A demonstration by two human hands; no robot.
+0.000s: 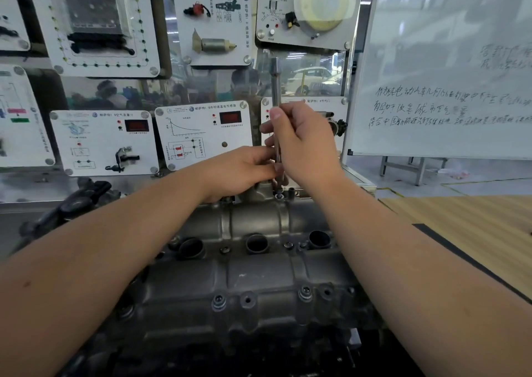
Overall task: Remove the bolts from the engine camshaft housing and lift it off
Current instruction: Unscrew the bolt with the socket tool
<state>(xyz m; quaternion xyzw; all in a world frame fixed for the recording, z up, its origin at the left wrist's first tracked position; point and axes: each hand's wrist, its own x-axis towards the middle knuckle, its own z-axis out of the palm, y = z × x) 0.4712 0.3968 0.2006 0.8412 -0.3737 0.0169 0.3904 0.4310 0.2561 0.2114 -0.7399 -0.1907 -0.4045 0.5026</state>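
My right hand (302,143) grips the upright socket driver (275,88), its tip on a bolt (278,196) at the far edge of the camshaft housing (253,261). My left hand (241,169) pinches the shaft low down.

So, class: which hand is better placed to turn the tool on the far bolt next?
Probably the right hand: it already grips the upright tool's shaft. The left hand's fingers only steady its lower end near the bolt.

Both arms reach forward, hands meeting at the far side.
The right hand (302,143) curls its fingers around an upright tool shaft (277,123); the left hand (241,169) pinches it lower down.
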